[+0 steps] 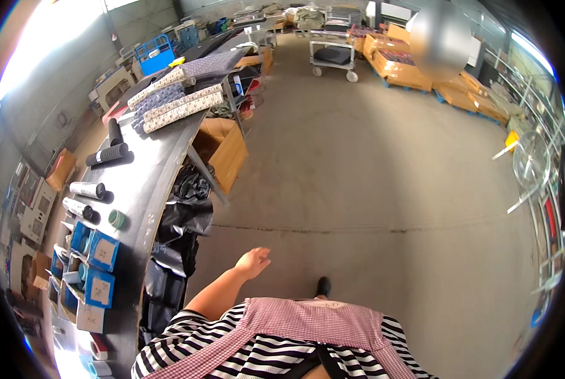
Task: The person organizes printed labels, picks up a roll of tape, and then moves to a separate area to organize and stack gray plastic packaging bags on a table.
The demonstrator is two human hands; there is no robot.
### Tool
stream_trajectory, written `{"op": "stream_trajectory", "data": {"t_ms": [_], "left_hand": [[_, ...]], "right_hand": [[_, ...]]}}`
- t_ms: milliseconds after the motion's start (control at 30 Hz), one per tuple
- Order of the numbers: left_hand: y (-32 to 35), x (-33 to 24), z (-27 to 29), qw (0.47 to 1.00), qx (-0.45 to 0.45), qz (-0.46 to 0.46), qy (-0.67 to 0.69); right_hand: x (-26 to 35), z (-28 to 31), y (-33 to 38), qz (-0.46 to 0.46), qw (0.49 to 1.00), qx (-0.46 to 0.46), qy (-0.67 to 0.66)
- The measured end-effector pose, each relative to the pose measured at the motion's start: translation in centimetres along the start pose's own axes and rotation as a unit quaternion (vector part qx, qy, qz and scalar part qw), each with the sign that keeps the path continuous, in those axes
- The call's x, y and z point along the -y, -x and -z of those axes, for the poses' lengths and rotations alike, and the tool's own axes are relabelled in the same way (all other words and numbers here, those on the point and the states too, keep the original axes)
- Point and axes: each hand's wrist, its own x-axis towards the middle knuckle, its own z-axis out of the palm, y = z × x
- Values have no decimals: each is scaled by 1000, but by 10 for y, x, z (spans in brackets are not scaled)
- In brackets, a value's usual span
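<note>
My left hand (pixel 254 262) hangs in the air over the concrete floor, just right of the long dark-topped workbench (pixel 137 208). Its fingers are loosely bent and a little apart, with nothing held in them. Nearest to it, black plastic sheeting (pixel 191 218) bulges from the space under the bench. My right hand is out of view. On the bench top lie patterned rolls (pixel 184 107), black rolls (pixel 107 154), pale rolls with dark ends (pixel 88 189) and a green ring of tape (pixel 116 219). Blue boxes (pixel 99 287) stand at the near end.
An open cardboard box (pixel 222 155) sits beside the bench leg. A wheeled cart (pixel 331 57) stands ahead on the floor. Pallets with cardboard-wrapped goods (pixel 399 69) line the far right. Metal racks and a round wire guard (pixel 532 161) run along the right side.
</note>
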Motion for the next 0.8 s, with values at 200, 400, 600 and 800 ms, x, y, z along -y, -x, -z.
{"op": "stream_trajectory", "data": {"t_ms": [200, 400, 600, 800], "left_hand": [[-48, 162, 27, 983, 103, 146, -31], [-106, 198, 80, 891, 251, 370, -82], [-345, 199, 190, 906, 218, 338, -131], [-721, 88, 318, 973, 42, 171, -147]], "right_hand": [[181, 259, -151, 94, 980, -146, 94], [479, 525, -237, 292, 880, -324, -189], [647, 566, -307, 319, 916, -230, -81], [583, 602, -430, 165, 966, 58, 192]]}}
